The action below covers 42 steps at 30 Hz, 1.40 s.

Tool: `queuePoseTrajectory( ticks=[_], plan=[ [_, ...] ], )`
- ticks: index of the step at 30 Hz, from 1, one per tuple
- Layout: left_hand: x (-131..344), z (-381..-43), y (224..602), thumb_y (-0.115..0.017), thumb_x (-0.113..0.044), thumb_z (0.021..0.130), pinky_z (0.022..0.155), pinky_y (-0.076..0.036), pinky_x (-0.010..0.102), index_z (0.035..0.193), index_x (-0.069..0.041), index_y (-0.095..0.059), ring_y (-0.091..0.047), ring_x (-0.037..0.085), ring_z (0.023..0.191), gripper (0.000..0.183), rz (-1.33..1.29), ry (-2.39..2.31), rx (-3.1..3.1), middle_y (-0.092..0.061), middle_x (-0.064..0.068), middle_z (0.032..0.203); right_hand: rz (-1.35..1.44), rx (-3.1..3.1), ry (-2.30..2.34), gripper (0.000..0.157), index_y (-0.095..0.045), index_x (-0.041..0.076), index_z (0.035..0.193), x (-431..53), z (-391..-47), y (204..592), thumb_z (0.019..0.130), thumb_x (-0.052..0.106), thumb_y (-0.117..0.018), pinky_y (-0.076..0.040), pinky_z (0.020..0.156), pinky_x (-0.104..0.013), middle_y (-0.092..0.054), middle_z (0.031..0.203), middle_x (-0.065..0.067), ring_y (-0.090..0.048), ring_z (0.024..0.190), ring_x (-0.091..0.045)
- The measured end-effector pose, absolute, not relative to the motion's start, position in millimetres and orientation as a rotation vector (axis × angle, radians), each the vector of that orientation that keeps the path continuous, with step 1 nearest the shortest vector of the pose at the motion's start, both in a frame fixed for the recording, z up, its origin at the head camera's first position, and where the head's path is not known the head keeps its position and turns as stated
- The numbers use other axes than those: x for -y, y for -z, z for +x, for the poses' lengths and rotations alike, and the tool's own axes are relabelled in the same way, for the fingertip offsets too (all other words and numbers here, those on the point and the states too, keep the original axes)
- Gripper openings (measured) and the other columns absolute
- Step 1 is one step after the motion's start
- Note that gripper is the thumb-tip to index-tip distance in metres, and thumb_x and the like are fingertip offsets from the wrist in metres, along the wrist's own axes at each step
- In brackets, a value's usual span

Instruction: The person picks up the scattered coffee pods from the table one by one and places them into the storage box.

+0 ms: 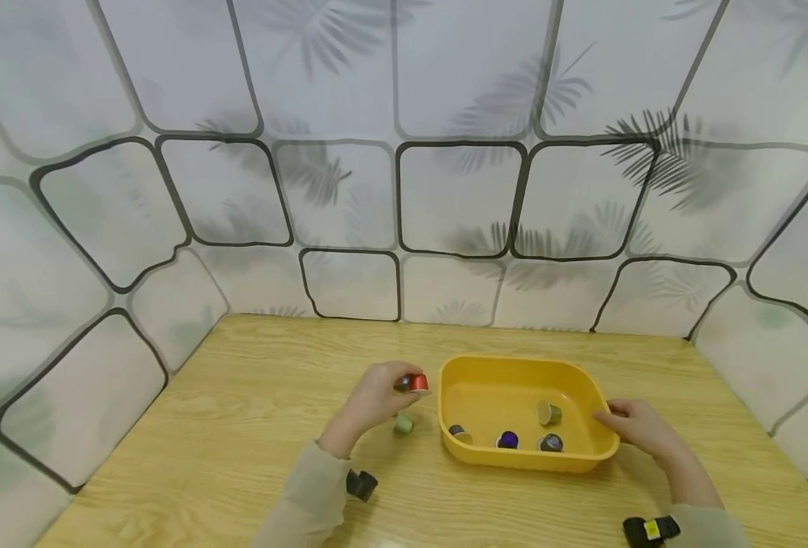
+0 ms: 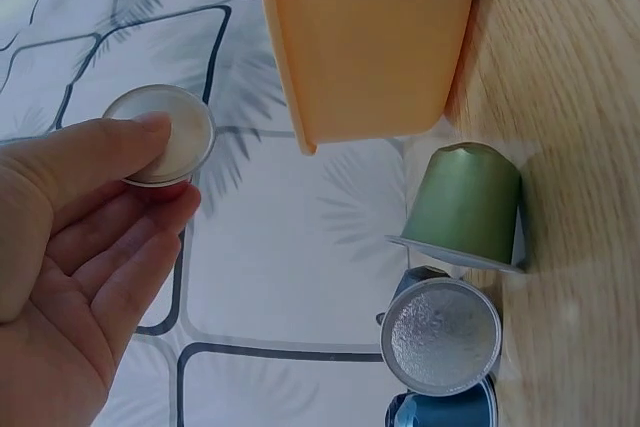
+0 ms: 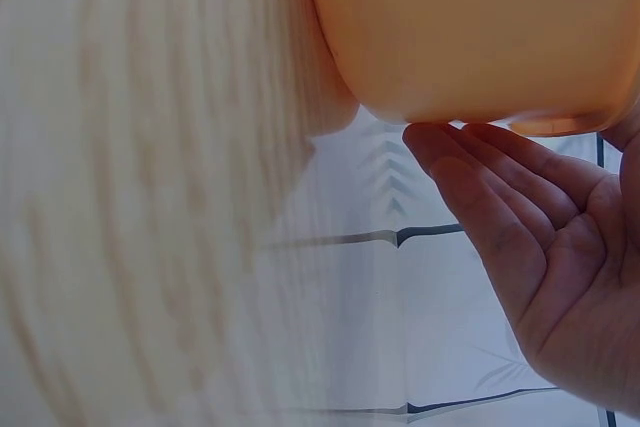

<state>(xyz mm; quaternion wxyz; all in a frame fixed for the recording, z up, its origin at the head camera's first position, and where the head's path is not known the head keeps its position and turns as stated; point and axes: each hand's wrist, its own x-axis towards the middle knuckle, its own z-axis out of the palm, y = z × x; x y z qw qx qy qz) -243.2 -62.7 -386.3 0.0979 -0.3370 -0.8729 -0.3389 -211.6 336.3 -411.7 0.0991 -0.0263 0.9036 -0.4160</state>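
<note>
Thumb and fingers of my left hand (image 1: pixel 375 394) pinch a red coffee capsule (image 1: pixel 419 383) just left of the yellow tub (image 1: pixel 527 457). In the left wrist view its pale lid (image 2: pixel 185 137) lies under the thumb. Below that hand, a green capsule (image 2: pixel 465 205) stands on the table beside a capsule with a silver lid (image 2: pixel 442 337) and a blue one (image 2: pixel 455 409). My right hand (image 1: pixel 643 430) grips the tub's right end, thumb over the rim and fingers along the outside. Inside the tub are a light green capsule (image 1: pixel 548 413), a dark blue one (image 1: pixel 508 440) and others.
A grey capsule (image 1: pixel 550 443) and a dark one (image 1: pixel 457 432) lie along the tub's near wall. The wooden table (image 1: pixel 239 411) meets a patterned backdrop (image 1: pixel 349 281) behind and at both sides. Black wrist straps (image 1: pixel 361 485) show on both arms.
</note>
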Motion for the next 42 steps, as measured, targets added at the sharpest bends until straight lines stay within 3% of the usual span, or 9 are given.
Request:
queuePoseTrajectory(
  ticks=[8,16,31,42],
  plan=[
    [54,-240,384,-0.066,-0.008,0.079,0.073,-0.05,0.037,0.107,0.0,-0.06,-0.058,0.025,0.087,0.029,-0.966,1.107,2.568,-0.061,0.012,0.103,-0.074,-2.661,1.237,0.046,-0.049,-0.015,0.113,-336,-210,411,0.09,0.025,-0.05,-0.05,0.071,-0.034,-0.06,0.097,-0.016,-0.056,0.083,-0.018],
    [40,-240,384,-0.065,-0.007,0.08,0.077,-0.047,0.022,0.107,0.001,-0.06,-0.057,0.019,0.091,0.029,-0.991,1.158,2.532,-0.06,0.01,0.104,-0.083,-2.641,1.259,0.045,-0.05,-0.015,0.112,-339,-209,412,0.091,0.024,-0.049,-0.049,0.067,-0.03,-0.061,0.094,-0.014,-0.056,0.079,-0.017],
    [9,-240,384,-0.065,-0.009,0.08,0.078,-0.048,0.026,0.104,0.0,-0.059,-0.056,0.018,0.091,0.026,-1.048,1.223,2.501,-0.06,0.01,0.101,-0.112,-2.632,1.262,0.045,-0.049,-0.015,0.112,-338,-207,409,0.092,0.024,-0.048,-0.049,0.067,-0.03,-0.061,0.094,-0.014,-0.056,0.079,-0.017],
    [-12,-247,387,-0.066,-0.014,0.08,0.078,-0.046,0.018,0.103,-0.004,-0.06,-0.056,0.011,0.091,0.026,-1.1,1.153,2.558,-0.06,0.004,0.099,-0.113,-2.612,1.272,0.048,-0.047,-0.016,0.116,-338,-209,410,0.092,0.026,-0.048,-0.049,0.071,-0.035,-0.06,0.1,-0.018,-0.057,0.085,-0.019]
  ],
)
